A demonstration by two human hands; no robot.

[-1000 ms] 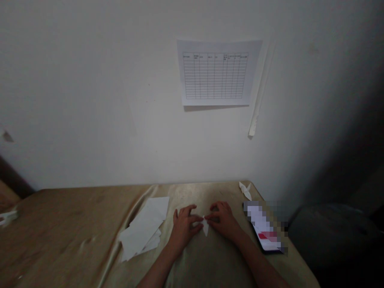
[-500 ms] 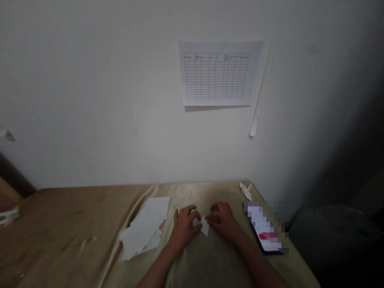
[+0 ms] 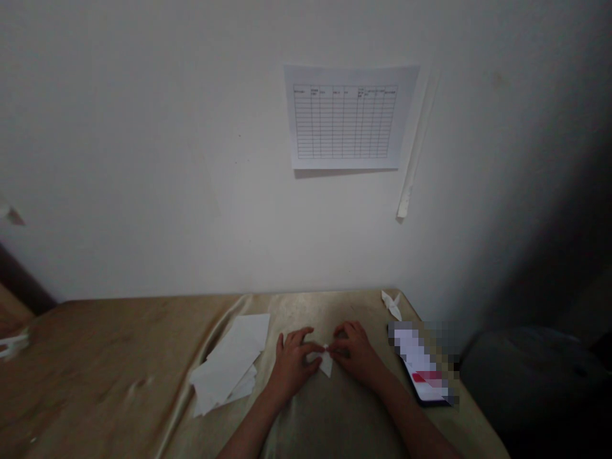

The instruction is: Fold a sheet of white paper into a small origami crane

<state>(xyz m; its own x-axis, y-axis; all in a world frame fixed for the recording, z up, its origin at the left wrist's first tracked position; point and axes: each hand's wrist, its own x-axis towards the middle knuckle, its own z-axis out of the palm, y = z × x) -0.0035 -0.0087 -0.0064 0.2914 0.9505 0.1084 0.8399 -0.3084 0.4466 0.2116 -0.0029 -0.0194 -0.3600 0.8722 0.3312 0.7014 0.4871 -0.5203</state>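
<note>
A small folded piece of white paper (image 3: 326, 364) lies on the tan table (image 3: 119, 357) between my two hands. My left hand (image 3: 292, 364) rests on the table with its fingertips pinched on the paper's left top corner. My right hand (image 3: 354, 354) is curled beside it, its fingertips pinched on the same top edge, so both hands meet at the fold. Most of the paper's upper part is hidden under my fingers.
A loose stack of white sheets (image 3: 229, 364) lies left of my hands. A phone (image 3: 423, 370) rests at the table's right edge, with a small folded paper figure (image 3: 391, 305) behind it. A printed grid sheet (image 3: 345, 118) hangs on the wall.
The paper looked narrow and pointed a second ago, then wider; now my fingertips have come together again on its top edge. Both hands stayed in place.
</note>
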